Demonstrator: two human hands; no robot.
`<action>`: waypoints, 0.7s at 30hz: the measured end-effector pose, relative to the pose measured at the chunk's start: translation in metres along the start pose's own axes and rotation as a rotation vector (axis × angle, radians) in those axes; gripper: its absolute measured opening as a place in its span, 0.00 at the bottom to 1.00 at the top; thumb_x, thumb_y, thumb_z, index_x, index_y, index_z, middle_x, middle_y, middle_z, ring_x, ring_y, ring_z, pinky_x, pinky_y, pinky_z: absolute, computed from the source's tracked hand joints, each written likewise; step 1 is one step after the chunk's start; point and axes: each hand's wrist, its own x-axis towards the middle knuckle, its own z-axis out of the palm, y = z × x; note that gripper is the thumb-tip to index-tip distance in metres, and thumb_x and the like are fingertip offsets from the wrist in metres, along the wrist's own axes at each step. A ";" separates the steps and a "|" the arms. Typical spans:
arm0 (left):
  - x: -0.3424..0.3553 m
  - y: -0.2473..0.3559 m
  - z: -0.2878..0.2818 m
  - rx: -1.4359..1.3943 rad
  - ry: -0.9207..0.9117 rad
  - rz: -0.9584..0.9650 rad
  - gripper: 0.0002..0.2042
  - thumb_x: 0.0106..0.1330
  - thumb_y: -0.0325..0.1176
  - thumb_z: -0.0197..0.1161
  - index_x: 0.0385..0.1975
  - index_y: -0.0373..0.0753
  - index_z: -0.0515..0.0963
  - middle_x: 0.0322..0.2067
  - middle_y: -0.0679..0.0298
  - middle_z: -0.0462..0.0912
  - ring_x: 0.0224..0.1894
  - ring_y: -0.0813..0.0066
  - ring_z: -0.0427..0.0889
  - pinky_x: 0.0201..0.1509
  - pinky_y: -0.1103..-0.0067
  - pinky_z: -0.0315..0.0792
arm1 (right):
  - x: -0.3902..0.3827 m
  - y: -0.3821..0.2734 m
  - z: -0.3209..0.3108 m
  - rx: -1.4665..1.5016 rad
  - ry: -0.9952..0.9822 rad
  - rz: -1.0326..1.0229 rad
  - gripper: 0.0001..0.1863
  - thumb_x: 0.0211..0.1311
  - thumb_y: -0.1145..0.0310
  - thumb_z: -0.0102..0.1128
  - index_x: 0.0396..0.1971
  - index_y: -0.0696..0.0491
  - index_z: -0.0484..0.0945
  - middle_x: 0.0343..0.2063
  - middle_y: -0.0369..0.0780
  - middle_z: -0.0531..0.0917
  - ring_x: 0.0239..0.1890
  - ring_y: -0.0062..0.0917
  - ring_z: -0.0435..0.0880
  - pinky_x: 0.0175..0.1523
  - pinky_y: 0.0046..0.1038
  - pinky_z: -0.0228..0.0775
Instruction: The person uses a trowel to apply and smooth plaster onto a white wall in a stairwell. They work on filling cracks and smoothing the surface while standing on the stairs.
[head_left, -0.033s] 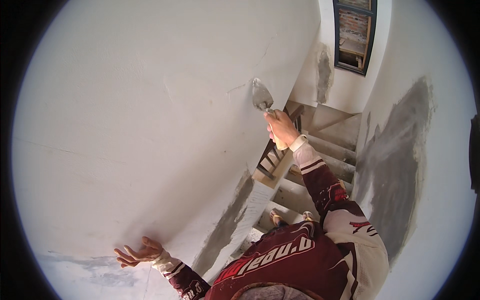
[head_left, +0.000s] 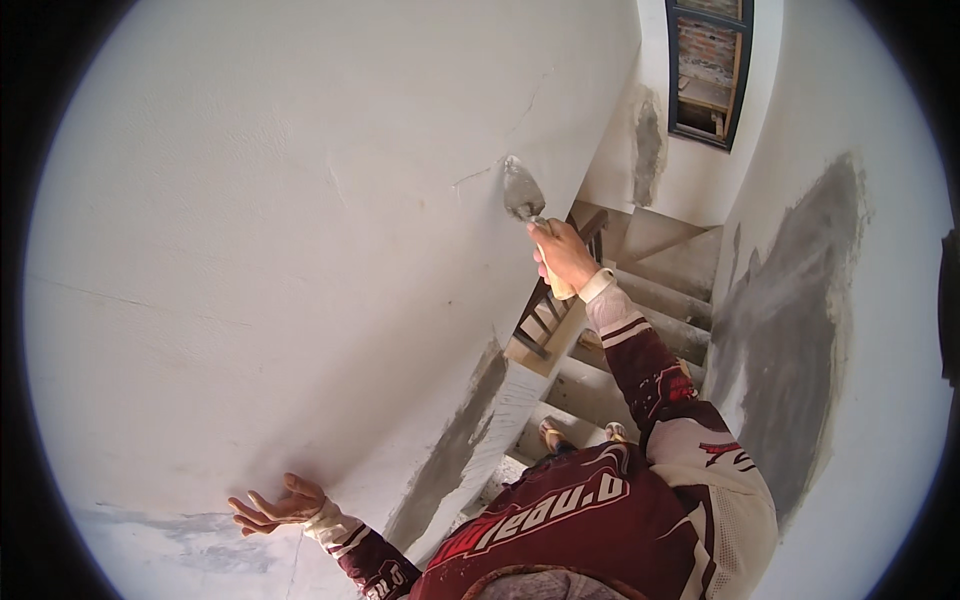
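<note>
My right hand (head_left: 566, 256) is wrapped round the pale handle of a small pointed trowel (head_left: 522, 190). The trowel's tip points up, and its grey-smeared blade is at the white wall (head_left: 330, 230), beside a thin dark crack (head_left: 474, 178). Whether the blade touches the wall, I cannot tell. At the lower left my left hand (head_left: 281, 505) holds nothing; its fingers are spread, close to the wall by a bluish-grey smeared patch (head_left: 190, 535).
Below me concrete stairs (head_left: 665, 295) run down beside a dark railing (head_left: 540, 325). Grey plaster patches mark the left wall's lower edge (head_left: 450, 450) and the right wall (head_left: 800, 330). A dark-framed window (head_left: 710, 75) is in the far wall. My sandalled feet (head_left: 553, 435) are on the stairs.
</note>
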 end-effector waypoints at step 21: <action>-0.001 0.000 -0.001 -0.001 -0.009 -0.019 0.30 0.74 0.58 0.49 0.67 0.45 0.63 0.68 0.52 0.67 0.76 0.56 0.48 0.76 0.47 0.33 | 0.026 0.019 0.016 0.053 0.125 0.004 0.17 0.71 0.54 0.58 0.39 0.54 0.70 0.23 0.34 0.75 0.15 0.19 0.73 0.17 0.26 0.67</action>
